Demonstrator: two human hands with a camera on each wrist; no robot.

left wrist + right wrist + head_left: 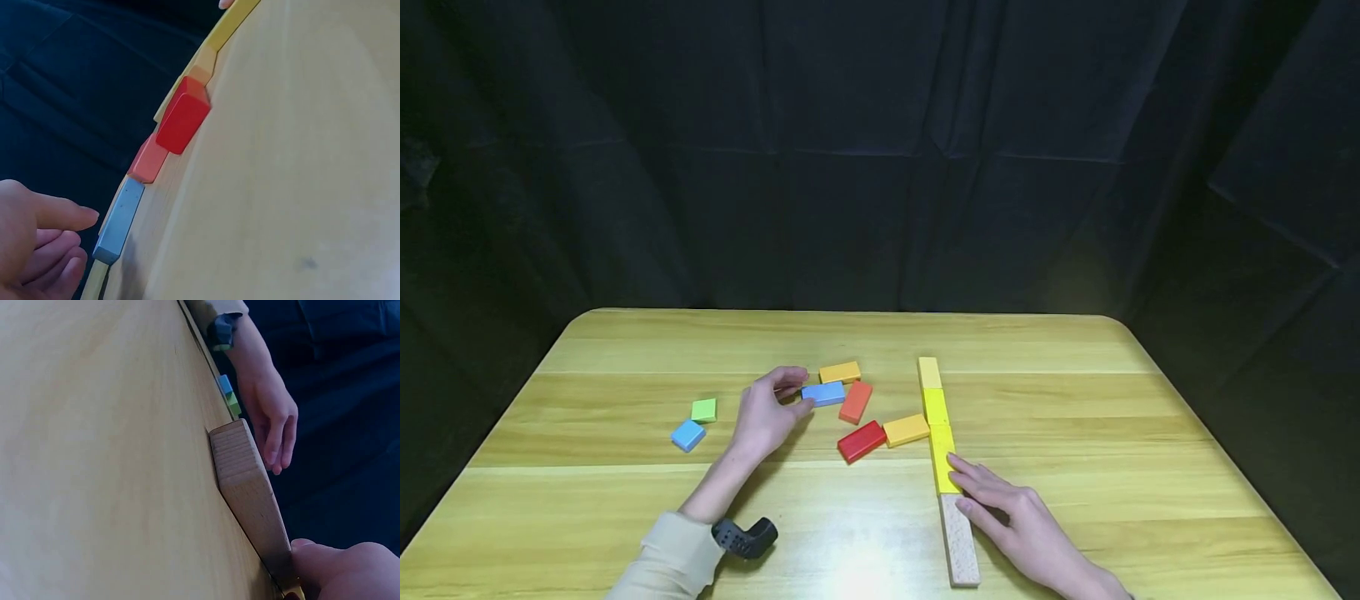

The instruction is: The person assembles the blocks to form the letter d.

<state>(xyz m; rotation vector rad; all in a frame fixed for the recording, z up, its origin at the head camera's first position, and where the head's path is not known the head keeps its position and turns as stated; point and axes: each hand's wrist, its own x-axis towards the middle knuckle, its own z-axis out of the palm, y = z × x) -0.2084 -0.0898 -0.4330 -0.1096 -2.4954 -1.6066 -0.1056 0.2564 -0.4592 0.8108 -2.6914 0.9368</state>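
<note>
My left hand is at the left end of a blue block, thumb and fingers apart. In the left wrist view a small gap shows between the fingers and that blue block. My right hand lies along the right side of a row of blocks, its fingertips at a long yellow block and its thumb at a pale wooden block. The row continues away with a shorter yellow block and a pale yellow block. In the right wrist view the thumb meets the wooden block.
Near the left hand lie an orange block, a coral block, a red block and another orange block that reaches the row. A green block and a small blue block lie further left. Dark curtains surround the wooden table.
</note>
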